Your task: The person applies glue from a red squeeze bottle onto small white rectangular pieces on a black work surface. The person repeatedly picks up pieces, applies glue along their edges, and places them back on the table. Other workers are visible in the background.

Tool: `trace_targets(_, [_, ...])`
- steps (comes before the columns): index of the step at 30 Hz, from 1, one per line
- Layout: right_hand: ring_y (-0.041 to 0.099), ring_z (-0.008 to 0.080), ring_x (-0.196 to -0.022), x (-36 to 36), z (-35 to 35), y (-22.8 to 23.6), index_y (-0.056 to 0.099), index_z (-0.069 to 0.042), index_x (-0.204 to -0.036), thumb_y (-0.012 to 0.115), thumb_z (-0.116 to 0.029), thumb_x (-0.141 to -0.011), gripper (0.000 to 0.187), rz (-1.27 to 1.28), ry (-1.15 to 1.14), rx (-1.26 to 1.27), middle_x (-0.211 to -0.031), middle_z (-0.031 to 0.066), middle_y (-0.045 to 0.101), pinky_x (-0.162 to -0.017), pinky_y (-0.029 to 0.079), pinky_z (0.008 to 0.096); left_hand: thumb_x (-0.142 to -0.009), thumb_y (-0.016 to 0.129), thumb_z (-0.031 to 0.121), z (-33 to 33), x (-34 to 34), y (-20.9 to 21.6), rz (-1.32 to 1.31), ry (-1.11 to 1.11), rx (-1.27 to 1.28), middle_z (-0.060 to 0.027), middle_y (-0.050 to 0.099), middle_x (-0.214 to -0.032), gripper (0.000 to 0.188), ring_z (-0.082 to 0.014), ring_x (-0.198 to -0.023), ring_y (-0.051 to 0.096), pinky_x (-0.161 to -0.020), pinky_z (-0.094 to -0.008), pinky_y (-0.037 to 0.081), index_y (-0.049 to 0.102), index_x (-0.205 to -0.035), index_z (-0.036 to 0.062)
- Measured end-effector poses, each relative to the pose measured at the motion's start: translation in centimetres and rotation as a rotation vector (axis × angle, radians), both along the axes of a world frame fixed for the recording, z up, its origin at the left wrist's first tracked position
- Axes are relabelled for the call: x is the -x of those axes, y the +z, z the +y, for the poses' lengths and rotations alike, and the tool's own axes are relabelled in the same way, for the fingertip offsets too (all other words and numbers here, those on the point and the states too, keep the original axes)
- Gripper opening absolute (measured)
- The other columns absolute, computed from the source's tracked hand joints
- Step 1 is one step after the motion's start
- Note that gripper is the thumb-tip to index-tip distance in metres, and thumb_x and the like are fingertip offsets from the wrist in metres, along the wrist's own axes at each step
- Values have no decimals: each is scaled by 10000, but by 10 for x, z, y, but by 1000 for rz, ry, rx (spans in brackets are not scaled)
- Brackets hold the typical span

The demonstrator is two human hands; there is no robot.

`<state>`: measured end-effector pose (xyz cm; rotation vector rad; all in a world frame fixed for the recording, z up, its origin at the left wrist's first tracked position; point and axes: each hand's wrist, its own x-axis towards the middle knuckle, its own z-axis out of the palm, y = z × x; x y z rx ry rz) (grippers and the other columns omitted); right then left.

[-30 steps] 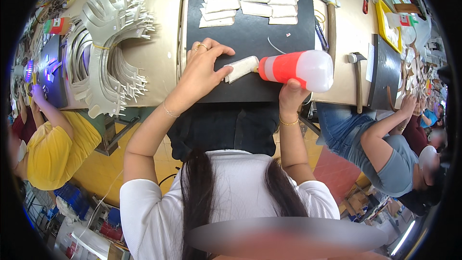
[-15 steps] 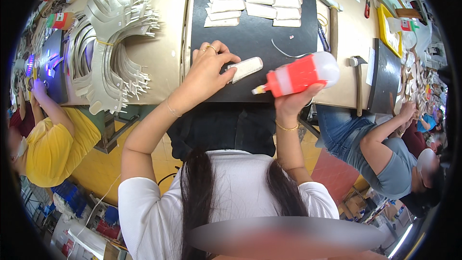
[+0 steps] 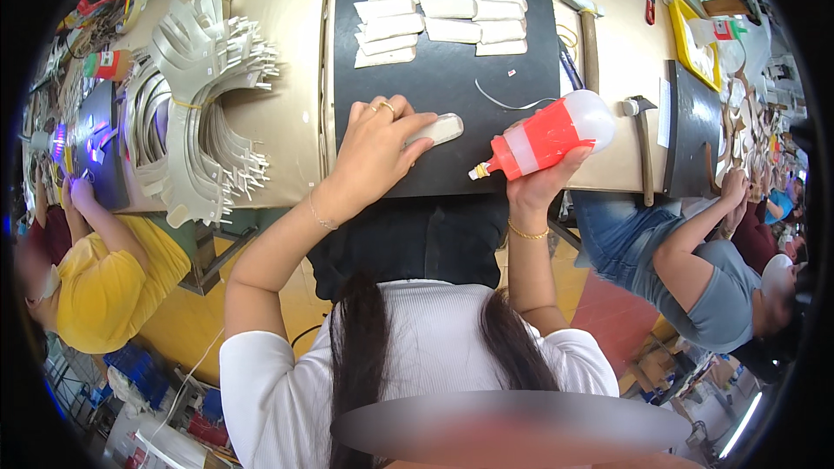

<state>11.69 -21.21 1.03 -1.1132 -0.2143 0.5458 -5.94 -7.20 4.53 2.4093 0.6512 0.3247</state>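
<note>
My left hand (image 3: 380, 156) pinches one end of a small cream padded strip (image 3: 441, 129) with rounded ends, between thumb and forefinger, at the near part of a black work mat (image 3: 365, 87). My right hand (image 3: 547, 181) is wrapped round a squeeze bottle (image 3: 547, 141) with a red band and a whitish base. The bottle is tipped, its nozzle pointing down and left, apart from the strip. Farther up the mat lie several similar cream strips (image 3: 452, 7) in rows. A thin pale strand (image 3: 504, 107) curls beside the bottle.
A tied bundle of cream leather-like cut pieces (image 3: 193, 113) stands at the left. Right of the mat lie two hammers (image 3: 643, 148) and a yellow tray (image 3: 682, 43). One co-worker in yellow (image 3: 113, 287) sits left, another in grey (image 3: 704, 295) right.
The bottle's nozzle has shifted slightly right and down, away from the strip. My left hand still pinches the strip, which lies a bit flatter. The whole view has shifted somewhat.
</note>
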Motion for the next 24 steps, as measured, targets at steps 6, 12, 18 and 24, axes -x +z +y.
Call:
trace_targets(6, [632,208,-932,0,6,6,437,-55,-1289,467,-718,-888,776,40,-77,-5,-1104,81,588,-764,564,384,-822,732,173,-5,0,3,-61,10,-47,-45,595,-914,178,-243,-888,548,-840,-365,368,683,-968,86])
trace_targets(12, [578,198,-1075,-6,7,10,419,-75,-1321,479,-686,-907,740,87,-11,-46,-1179,73,557,-903,512,370,-811,746,159,-2,1,19,-8,81,259,-45,637,-974,187,-209,-926,573,-875,-350,410,666,-927,37])
trace_targets(18, [619,197,-1000,-14,10,12,436,-70,-1298,461,-668,-924,706,104,-132,-41,-1124,93,599,-812,555,367,-813,743,141,38,-30,25,-88,89,611,-105,691,-831,312,-143,-729,615,-673,-305,487,627,-1069,5])
trace_targets(24, [618,194,-1003,-17,5,15,433,-74,-1298,473,-647,-932,681,83,-116,-65,-1134,89,593,-819,553,357,-785,771,180,64,-71,5,15,53,181,-56,621,-924,353,-207,-871,544,-891,-363,337,622,-1100,120])
